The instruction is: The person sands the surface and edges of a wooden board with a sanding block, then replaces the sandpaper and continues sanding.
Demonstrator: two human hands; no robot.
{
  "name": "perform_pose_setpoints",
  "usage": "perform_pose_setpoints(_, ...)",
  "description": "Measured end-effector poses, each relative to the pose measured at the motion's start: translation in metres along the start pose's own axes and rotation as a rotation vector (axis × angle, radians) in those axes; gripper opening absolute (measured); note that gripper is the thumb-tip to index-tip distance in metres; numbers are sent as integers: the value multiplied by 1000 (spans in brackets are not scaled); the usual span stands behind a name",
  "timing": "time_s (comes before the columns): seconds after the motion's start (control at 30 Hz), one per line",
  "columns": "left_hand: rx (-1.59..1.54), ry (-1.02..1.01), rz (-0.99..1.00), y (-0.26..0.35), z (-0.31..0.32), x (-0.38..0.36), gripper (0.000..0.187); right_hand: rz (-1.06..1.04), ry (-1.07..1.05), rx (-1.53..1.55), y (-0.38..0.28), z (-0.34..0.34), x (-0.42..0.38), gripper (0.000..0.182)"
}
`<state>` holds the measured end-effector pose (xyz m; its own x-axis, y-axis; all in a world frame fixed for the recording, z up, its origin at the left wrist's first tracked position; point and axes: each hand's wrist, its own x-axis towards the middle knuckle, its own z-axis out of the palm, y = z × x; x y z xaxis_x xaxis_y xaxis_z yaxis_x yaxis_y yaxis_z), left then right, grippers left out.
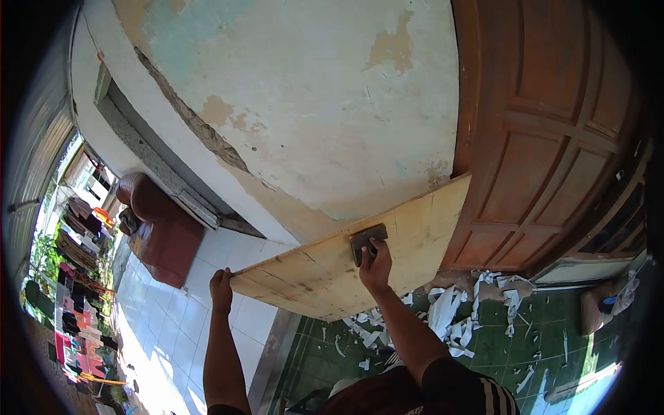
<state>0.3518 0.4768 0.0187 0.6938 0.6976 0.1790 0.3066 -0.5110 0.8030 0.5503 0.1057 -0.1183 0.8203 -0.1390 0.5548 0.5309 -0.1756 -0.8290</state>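
Observation:
A wide, pale wooden board (325, 273) with dark stains slants across the middle of the view, its upper edge towards the wall. At the board's left corner, my left hand (221, 289) is closed on the edge. My right hand (375, 266) grips a dark rectangular sanding block (366, 243) and holds it against the board's face, right of the middle. Part of the block is hidden behind my fingers.
Torn white strips (449, 315) litter the green tiled floor (498, 356). A brown panelled door (526, 166) stands right of the peeling wall (318, 104). A reddish-brown armchair (169, 242) sits on white tiles at left. Laundry (79, 304) hangs outside.

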Motion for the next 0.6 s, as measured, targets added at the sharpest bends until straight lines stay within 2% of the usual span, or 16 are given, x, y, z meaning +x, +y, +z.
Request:
perform_pose_setpoints(0.03, 14, -15, 11, -3, 1, 11, 37, -51, 157, -98, 5, -17, 32, 30)
perform_pose_setpoints(0.07, 6, -33, 13, -2, 4, 22, 37, 57, 229, -73, 15, -40, 66, 29)
perform_pose_setpoints(0.13, -16, -59, 15, -1, 8, 41, 36, 185, 367, 131, 23, -91, 127, 31)
perform_pose_setpoints(0.2, -35, -76, 43, -5, 13, 60, 36, 174, 504, 164, 46, -117, 156, 32)
perform_pose_setpoints(0.23, -48, -86, 52, -7, 16, 71, 36, 160, 546, 79, 44, -111, 157, 33)
perform_pose_setpoints(0.3, -68, -110, 74, -13, 25, 97, 35, 301, 474, 252, 19, -71, 124, 35)
perform_pose_setpoints(0.33, -67, -126, 83, -18, 27, 110, 35, 237, 420, 153, 24, -32, 96, 36)
perform_pose_setpoints(0.4, -84, -146, 111, -22, 35, 133, 35, 115, 177, -119, 4, 41, 36, 35)
perform_pose_setpoints(0.47, -109, -158, 147, -22, 43, 150, 36, 152, 135, -25, -7, 75, 21, 34)
perform_pose_setpoints(0.5, -76, -157, 171, -28, 45, 162, 37, 178, 175, -23, -11, 72, 30, 30)
perform_pose_setpoints(0.53, 16, -151, 196, -23, 46, 166, 38, 114, 296, -80, -4, 65, 46, 30)
perform_pose_setpoints(0.6, 38, -160, 273, -21, 48, 175, 39, 151, 482, -59, 6, 18, 97, 31)
